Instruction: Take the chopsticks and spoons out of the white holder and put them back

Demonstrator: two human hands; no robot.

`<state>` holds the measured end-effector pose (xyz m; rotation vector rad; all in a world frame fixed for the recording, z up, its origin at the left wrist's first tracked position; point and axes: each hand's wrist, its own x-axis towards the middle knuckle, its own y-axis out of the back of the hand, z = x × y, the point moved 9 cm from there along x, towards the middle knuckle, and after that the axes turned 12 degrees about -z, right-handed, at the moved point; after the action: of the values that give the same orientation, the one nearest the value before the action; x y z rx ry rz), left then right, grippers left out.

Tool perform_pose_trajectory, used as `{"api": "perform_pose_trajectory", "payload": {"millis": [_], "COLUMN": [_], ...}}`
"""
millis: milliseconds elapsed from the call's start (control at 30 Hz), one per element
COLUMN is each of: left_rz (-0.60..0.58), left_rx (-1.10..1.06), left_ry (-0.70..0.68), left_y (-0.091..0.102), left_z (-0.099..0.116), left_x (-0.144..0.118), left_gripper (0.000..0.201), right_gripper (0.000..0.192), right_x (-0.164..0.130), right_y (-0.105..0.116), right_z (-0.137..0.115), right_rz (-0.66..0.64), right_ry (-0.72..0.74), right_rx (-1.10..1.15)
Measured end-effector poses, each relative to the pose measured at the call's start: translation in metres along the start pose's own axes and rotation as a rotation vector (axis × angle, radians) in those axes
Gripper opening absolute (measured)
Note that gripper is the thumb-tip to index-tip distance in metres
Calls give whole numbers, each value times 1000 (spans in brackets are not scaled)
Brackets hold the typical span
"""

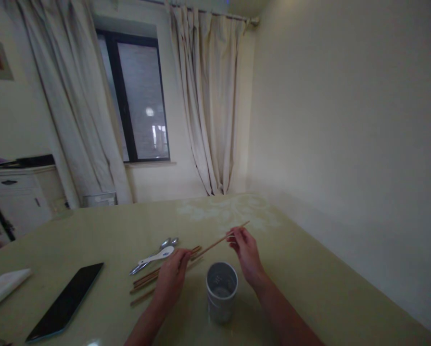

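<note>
A thin wooden chopstick (215,243) slants above the table, pinched near its upper end by my right hand (247,253). My left hand (172,270) has its fingers closed at the chopstick's lower end. Beneath and beside that hand lie several more chopsticks (145,279) on the tabletop, partly hidden by it. In front of me, between my forearms, stands an upright grey metal cup (221,307) with holes in its bottom and nothing sticking out of it. Just behind the left hand rest a white spoon (157,255) and two metal spoons (166,242).
On the pale green table (110,230), a dark phone or tablet (67,302) lies to the left, with a white object (6,288) farther left. A wall (345,144) runs along the right side. Curtains (211,96), a window and a white cabinet (17,197) are behind.
</note>
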<state>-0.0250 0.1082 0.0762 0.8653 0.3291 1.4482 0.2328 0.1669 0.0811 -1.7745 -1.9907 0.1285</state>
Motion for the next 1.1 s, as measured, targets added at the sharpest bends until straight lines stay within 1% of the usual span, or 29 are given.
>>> {"api": "perform_pose_trajectory", "payload": {"millis": [67, 133, 167, 200, 267, 333, 433, 500, 533, 567, 633, 667, 733, 800, 833, 900, 967, 1000, 1033, 1100], "left_rz": [-11, -87, -130, -171, -231, -259, -244, -237, -237, -237, -214, -183, -105, -60, -65, -109, -136, -127, -105, -35], "left_rx": [134, 279, 332, 367, 395, 408, 433, 414, 388, 352, 255, 200, 97, 24, -1, -40, -58, -54, -40, 15], "left_ry": [55, 93, 109, 122, 135, 140, 140, 161, 183, 207, 215, 183, 53, -76, -120, -161, -171, -163, -143, -74], "left_y": [7, 5, 2, -1, -7, -10, -10, -12, -14, -16, -22, -24, -25, -28, -30, -37, -40, -38, -34, -21], "left_z": [-16, -29, -34, -37, -39, -36, -28, -25, -24, -24, -21, -16, 0, 15, 21, 27, 28, 25, 21, 7], "left_x": [0, -1, -2, -3, -4, -4, -4, -4, -5, -5, -6, -6, -6, -7, -8, -8, -8, -7, -6, -4], "left_gripper": [35, 27, 24, 22, 20, 19, 20, 23, 25, 27, 30, 30, 30, 32, 32, 33, 33, 32, 33, 35], "right_gripper": [54, 53, 51, 49, 46, 44, 43, 42, 43, 44, 51, 55, 61, 64, 64, 62, 57, 56, 54, 54], "right_x": [1, 0, -1, -2, -3, -6, -12, -15, -15, -15, -12, -10, -8, -8, -9, -12, -14, -14, -12, -5], "right_y": [31, 51, 55, 55, 42, 20, -13, -26, -29, -30, -25, -21, -17, -21, -26, -37, -43, -42, -37, -15], "right_z": [-30, -55, -65, -72, -77, -74, -60, -49, -43, -37, -24, -16, 1, 18, 26, 37, 39, 36, 30, 9], "right_rz": [183, 266, 266, 241, 136, 2, -170, -247, -266, -269, -228, -195, -162, -207, -250, -328, -356, -340, -300, -145], "right_ry": [148, 252, 282, 297, 285, 242, 160, 107, 81, 56, 11, -12, -67, -129, -156, -183, -184, -170, -144, -45], "right_rx": [67, 92, 90, 79, 36, -31, -138, -168, -163, -146, -100, -91, -127, -207, -238, -254, -232, -217, -202, -169]}}
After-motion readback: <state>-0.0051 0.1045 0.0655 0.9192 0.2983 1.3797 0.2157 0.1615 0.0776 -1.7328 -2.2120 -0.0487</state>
